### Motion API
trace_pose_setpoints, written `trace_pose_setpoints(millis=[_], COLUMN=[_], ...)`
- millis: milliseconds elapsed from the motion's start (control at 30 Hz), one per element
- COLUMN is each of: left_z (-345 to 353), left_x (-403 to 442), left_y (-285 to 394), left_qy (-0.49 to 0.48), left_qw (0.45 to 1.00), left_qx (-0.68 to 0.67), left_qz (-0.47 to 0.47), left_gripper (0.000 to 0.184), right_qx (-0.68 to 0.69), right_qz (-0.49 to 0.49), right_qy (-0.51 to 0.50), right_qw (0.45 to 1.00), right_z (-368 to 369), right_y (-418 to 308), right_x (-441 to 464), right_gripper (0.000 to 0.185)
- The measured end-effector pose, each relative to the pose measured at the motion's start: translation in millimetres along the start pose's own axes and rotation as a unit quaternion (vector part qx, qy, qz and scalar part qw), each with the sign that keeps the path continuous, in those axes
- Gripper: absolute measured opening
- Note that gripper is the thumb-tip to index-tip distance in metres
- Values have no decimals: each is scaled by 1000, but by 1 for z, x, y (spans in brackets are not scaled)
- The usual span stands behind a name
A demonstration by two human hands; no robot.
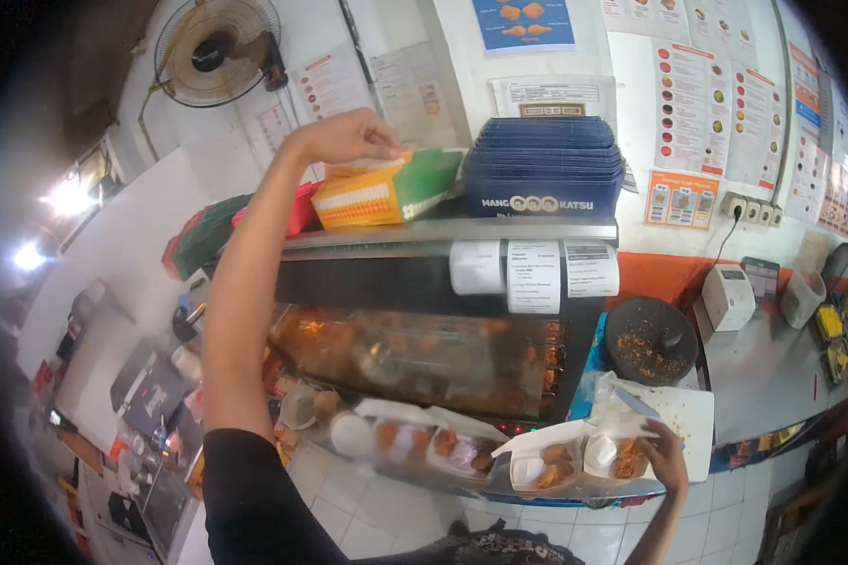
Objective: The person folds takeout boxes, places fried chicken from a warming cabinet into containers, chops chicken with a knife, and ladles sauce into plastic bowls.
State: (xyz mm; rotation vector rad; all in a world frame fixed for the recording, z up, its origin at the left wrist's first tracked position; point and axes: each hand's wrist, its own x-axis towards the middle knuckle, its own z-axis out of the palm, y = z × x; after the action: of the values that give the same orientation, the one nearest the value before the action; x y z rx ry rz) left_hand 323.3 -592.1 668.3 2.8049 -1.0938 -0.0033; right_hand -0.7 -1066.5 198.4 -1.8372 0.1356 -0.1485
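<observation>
Boxes (pixel 545 489) hold fried food (pixel 556 455) and white portions (pixel 528 470).

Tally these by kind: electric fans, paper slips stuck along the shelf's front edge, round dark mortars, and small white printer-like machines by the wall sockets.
Electric fan: 1
Paper slips: 3
Round dark mortar: 1
White machine: 1
Total: 6

Up and left of your left fingers (pixel 386 143), you have a round fan (pixel 214 55) by the white wall (pixel 453 61); two bright lights (pixel 69 198) glow farther left. Above your right fingers (pixel 654 432), printed sheets (pixel 693 108) and sockets (pixel 752 210) line the wall; a metal counter (pixel 773 384) stands right, pale floor tiles (pixel 598 540) below.
</observation>
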Motion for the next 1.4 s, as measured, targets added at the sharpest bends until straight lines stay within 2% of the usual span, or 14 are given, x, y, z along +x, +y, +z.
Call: trace_pose_setpoints(millis=[67, 233, 333, 400, 567, 700, 767, 800, 933, 1067, 1133, 1167, 1233, 1400], left_z=[-7, -13, -10, -9, -11, -5, -4, -2, 8, -12, -28, -34, -38, -45], left_x=[7, 28, 30, 37, 50, 49, 48, 46, 36, 38, 38, 37, 41, 30], left_y=[-7, -14, -24, -47, -58, -43, -36, -34, -28, -16, -4, 7, 27, 66], left_qy=[-34, -59, -96, -110, -123, -159, -20, -24, -90, -83, 14, 15, -1, 41], left_qw=[997, 997, 981, 930, 921, 955, 993, 992, 990, 992, 992, 992, 979, 957], left_qx=[-63, -23, -170, -347, -358, -251, -68, -65, -71, -18, 27, 27, 191, 283], left_qz=[28, 48, 11, -53, -87, -4, 97, 104, 87, 96, 122, 124, 75, 49], left_gripper=[33, 31, 27, 26, 33, 31, 30, 32, 39, 47, 50, 50, 48, 45], right_qx=[-3, 81, 133, 135, 124, 119, 111, 111, 108, 93, 76, 77, 66, 43], right_qz=[48, 116, 135, 122, 118, 119, 113, 112, 108, 90, 77, 76, 74, 93], right_qy=[90, 297, 347, 343, 366, 365, 371, 368, 369, 360, 371, 374, 355, 344], right_qw=[995, 944, 918, 921, 915, 915, 915, 916, 917, 924, 922, 921, 929, 933], right_z=[-12, -16, -5, -4, 2, -1, -1, 0, -3, -5, -6, -8, -12, -15], right_y=[21, 66, 64, 77, 52, 54, 54, 53, 55, 37, 28, 27, 27, 29], right_x=[-45, -143, -168, -179, -187, -197, -200, -202, -196, -179, -172, -170, -169, -172], right_gripper=[47, 43, 46, 45, 45, 46, 47, 47, 47, 44, 43, 43, 41, 40])
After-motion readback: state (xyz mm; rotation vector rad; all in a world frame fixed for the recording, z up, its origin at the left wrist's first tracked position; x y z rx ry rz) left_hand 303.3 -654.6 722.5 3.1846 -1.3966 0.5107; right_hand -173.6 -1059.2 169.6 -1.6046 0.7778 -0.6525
